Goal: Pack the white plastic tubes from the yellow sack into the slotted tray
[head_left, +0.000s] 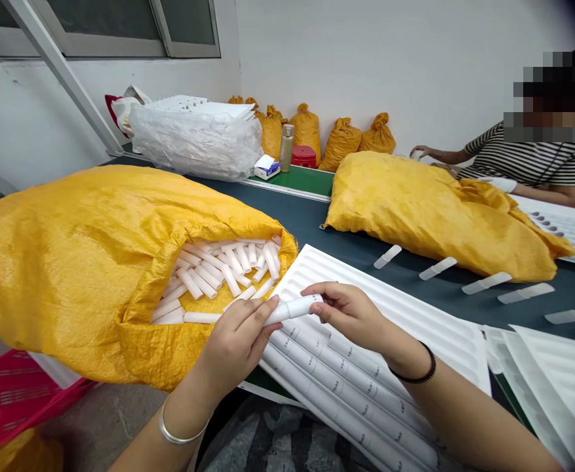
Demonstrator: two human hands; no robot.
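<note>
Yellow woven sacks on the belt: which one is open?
The near-left yellow woven sack, beside the left hand: its mouth gapes, showing white plastic tubes. The far yellow woven sack shows no opening.

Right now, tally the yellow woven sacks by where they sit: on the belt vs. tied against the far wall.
Yellow sacks on the belt: 2, the open sack of white tubes and a closed sack
Tied yellow sacks by the wall: about 6, some overlapping
Total: about 8

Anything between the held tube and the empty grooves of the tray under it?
Nothing visible. Both hands, left and right, hold the tube just above the tray. Near grooves hold tubes; the far ones lie bare.
</note>
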